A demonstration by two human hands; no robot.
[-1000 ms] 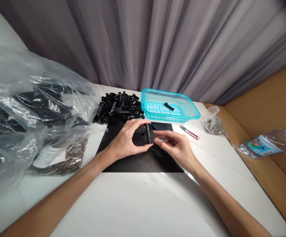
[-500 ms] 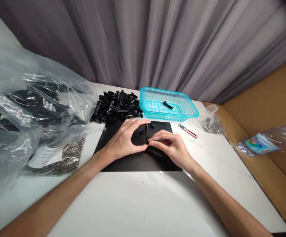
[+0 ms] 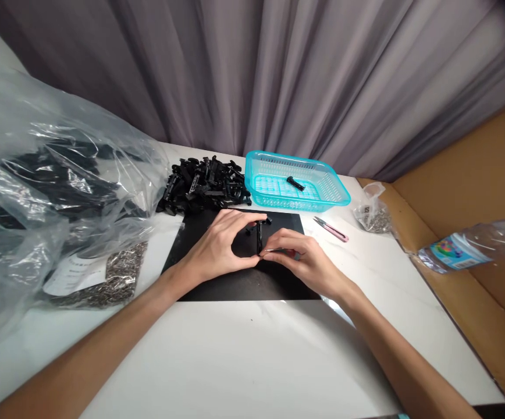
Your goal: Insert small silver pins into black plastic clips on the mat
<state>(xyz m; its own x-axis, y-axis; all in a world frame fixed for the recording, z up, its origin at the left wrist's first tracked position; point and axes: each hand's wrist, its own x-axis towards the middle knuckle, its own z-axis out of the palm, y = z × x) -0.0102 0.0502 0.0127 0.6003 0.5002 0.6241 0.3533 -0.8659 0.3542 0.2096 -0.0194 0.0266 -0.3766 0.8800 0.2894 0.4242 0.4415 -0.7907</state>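
My left hand [image 3: 220, 241] grips a slim black plastic part [image 3: 259, 237] by its two ends, thumb at the near end and fingers at the far end. Beside it, my right hand [image 3: 298, 253] is closed in a pinch on a thin metal pin [image 3: 278, 251]. The pin's tip meets the near end of the black part; whether it is inside, I cannot tell. Both hands are over a black mat [image 3: 252, 285]. Some small black pieces [image 3: 249, 230] lie on the mat behind the held part.
Beyond the mat are a heap of black plastic parts [image 3: 206, 183] and a turquoise basket [image 3: 342, 198] with one black part inside. Pink thread snips [image 3: 331, 229] and a small bag of metal pieces [image 3: 375, 216] lie right, near a plastic bottle [image 3: 466, 250]. Large clear bags [image 3: 60, 134] fill the left.
The view has shifted slightly. Both hands keep their hold on the black part and the pin, with hardly any movement between them.
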